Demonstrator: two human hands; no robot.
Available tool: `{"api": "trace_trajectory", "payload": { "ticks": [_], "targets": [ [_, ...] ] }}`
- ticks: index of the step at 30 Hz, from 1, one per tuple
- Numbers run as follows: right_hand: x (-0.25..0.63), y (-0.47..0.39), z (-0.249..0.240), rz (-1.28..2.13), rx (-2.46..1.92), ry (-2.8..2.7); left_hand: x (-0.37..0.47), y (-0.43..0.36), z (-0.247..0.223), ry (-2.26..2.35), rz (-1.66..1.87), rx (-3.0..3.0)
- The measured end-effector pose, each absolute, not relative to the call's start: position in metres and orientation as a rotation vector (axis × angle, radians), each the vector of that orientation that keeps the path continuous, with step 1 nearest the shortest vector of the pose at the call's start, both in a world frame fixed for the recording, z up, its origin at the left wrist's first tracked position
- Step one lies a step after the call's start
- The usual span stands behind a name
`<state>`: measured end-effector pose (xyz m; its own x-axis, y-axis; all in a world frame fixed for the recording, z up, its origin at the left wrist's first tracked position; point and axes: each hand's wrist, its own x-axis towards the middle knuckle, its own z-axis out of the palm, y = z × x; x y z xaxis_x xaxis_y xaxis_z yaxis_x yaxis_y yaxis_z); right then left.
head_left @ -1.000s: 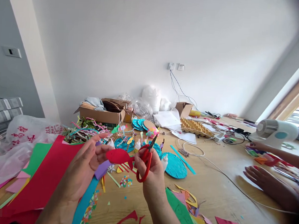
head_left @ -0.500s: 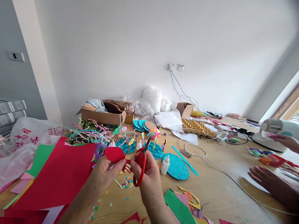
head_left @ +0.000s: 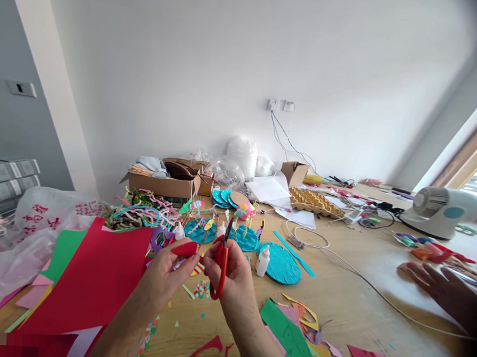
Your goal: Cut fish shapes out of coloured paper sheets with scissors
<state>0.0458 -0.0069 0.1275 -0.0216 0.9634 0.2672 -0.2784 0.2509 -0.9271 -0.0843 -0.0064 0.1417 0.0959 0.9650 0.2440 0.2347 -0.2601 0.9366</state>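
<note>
Between the fingers of my left hand [head_left: 169, 271] is a small red paper piece [head_left: 185, 248], tilted so that it looks narrower. My right hand [head_left: 231, 271] holds red-handled scissors [head_left: 222, 268], their dark blades pointing up and away. The fingertips of both hands nearly meet at the red paper's right end. Just beyond my right hand stand a white glue bottle [head_left: 263, 262] and a blue textured disc [head_left: 282, 264]. Left of my left hand lies a large red sheet [head_left: 93, 283] on a green one [head_left: 63, 252].
Green paper [head_left: 288, 335] and coloured scraps lie at the front. Behind are pipe cleaners [head_left: 141, 210], a cardboard box [head_left: 162, 186] and an egg tray [head_left: 315, 201]. A white cable [head_left: 361, 281] crosses the table. At right are a fan [head_left: 440, 213] and another person's hand [head_left: 428, 284].
The red paper has tilted to a narrower shape in my left hand. The scissors have turned more upright. One of the other person's hands has left the fan, and the white sheet by the other is gone.
</note>
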Motion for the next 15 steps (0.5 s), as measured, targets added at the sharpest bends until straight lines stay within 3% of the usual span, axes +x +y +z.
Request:
{"api": "trace_trajectory", "payload": {
  "ticks": [15],
  "targets": [
    [0.047, -0.009, 0.128, 1.159, -0.796, -1.258, -0.093, -0.001, 0.131, 1.173, 1.157, 1.65]
  ]
}}
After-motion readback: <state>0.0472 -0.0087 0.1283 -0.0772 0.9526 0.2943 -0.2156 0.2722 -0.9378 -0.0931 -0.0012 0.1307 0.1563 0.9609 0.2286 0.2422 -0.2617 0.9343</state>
